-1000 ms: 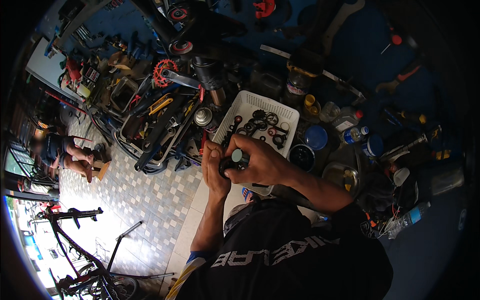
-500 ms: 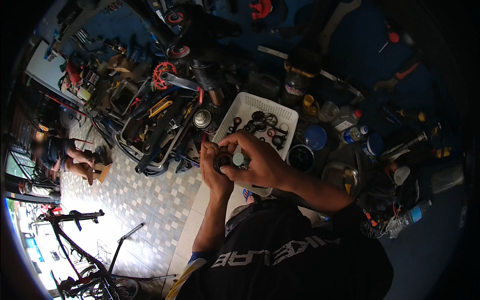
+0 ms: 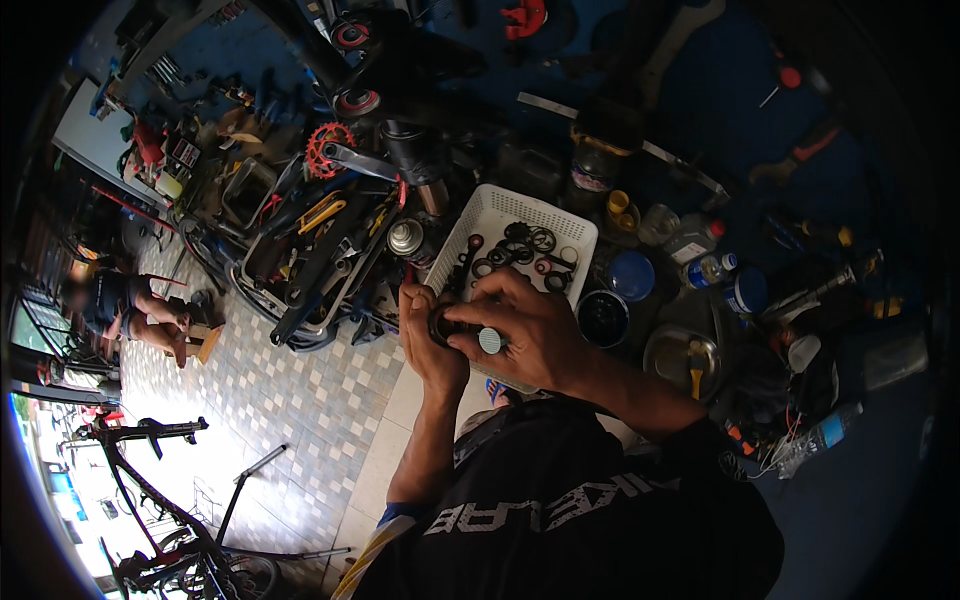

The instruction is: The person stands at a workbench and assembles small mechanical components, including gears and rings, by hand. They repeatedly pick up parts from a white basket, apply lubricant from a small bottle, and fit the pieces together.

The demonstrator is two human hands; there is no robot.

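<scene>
In front of my body, my left hand [image 3: 432,350] is closed around a dark round ring-shaped part [image 3: 437,322], which looks like a bearing or cup. My right hand [image 3: 540,335] has its fingertips against the ring's opening. Tucked in that same hand is a small item with a pale green ribbed cap [image 3: 491,341]; its body is hidden by the fingers. Both hands are over the near end of a white perforated plastic basket [image 3: 583,232], where several black rings, small bearings and bolts [image 3: 520,250] lie.
A crate of tools [image 3: 300,270] and a spray can [image 3: 405,238] stand left of the basket. To its right are a blue lid [image 3: 631,275], a dark bowl [image 3: 602,318] and a metal tray with a brush [image 3: 680,352]. A bike frame hangs above; another person [image 3: 130,305] sits far left.
The green-capped item has shifted slightly right and down within my right hand, its cap turning more toward view. My right fingertips have moved onto the ring, covering more of it.
</scene>
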